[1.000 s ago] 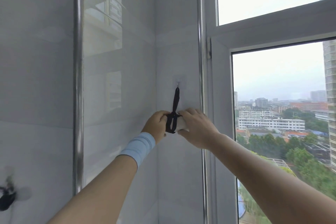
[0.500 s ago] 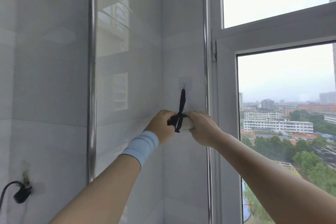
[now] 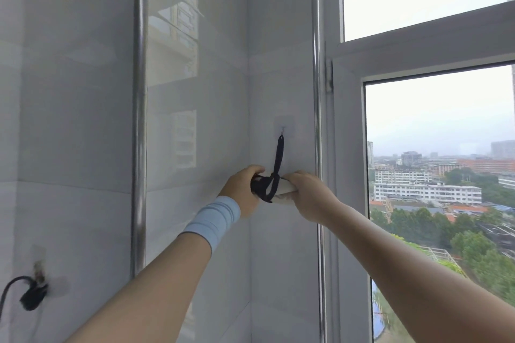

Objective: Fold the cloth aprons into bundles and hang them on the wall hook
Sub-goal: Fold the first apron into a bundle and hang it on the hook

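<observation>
Tiled wall point(image 3: 281, 78) beside the window point(image 3: 434, 147): one apron bundle point(image 3: 274, 189) is rolled, tied and already looped by its black strap point(image 3: 278, 156) onto the hook point(image 3: 283, 128). Left to do here, probably: just let go. No other aprons in view. Bundle's long axis runs left-right; strap runs almost vertically up to the hook. Left hand point(image 3: 242, 189) grips the bundle's left end, right hand point(image 3: 309, 192) its right end.

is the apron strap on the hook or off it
On. The black strap runs up to the wall hook from the bundle.
</observation>
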